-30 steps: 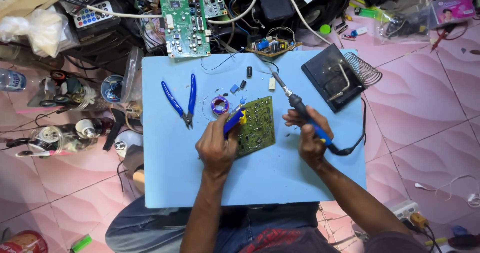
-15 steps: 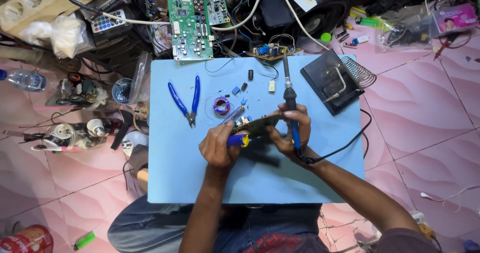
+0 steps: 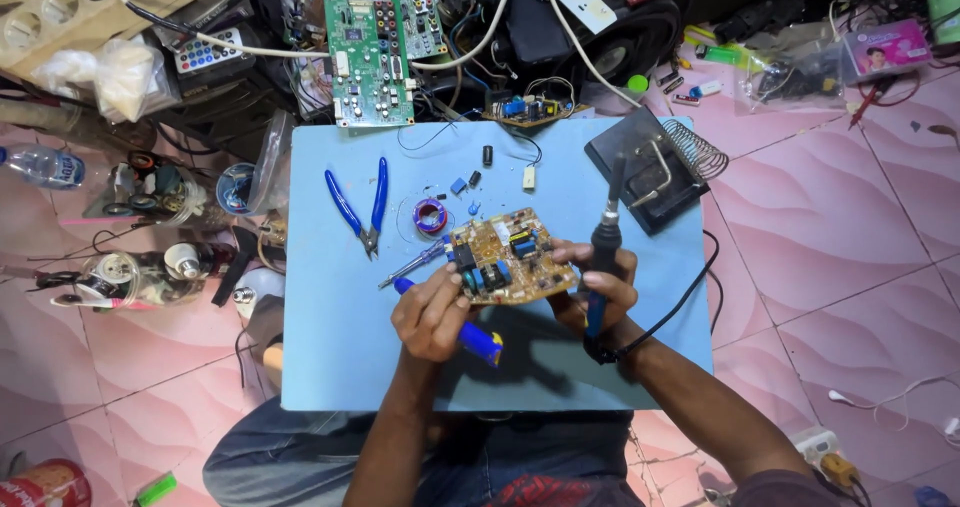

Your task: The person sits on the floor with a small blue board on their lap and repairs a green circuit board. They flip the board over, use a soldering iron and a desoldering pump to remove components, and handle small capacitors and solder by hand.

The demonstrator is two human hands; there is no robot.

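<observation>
Over the middle of the light-blue counter, both hands are up and busy. The left hand is clamped on the near-left edge of a tan circuit board, component side up, and the same fist grips a blue-and-yellow desoldering pump, its tip poking out toward the counter's left side. The right hand pinches the board's right edge while wrapped around a soldering iron, tip pointing at the far edge, its black cord trailing off the right edge. The board tilts, lifted clear of the surface between the two hands. Just beyond it, a small purple wire spool. To the left of that, blue-handled cutters lie flat. At the far right corner sits the black iron stand with its coil.
</observation>
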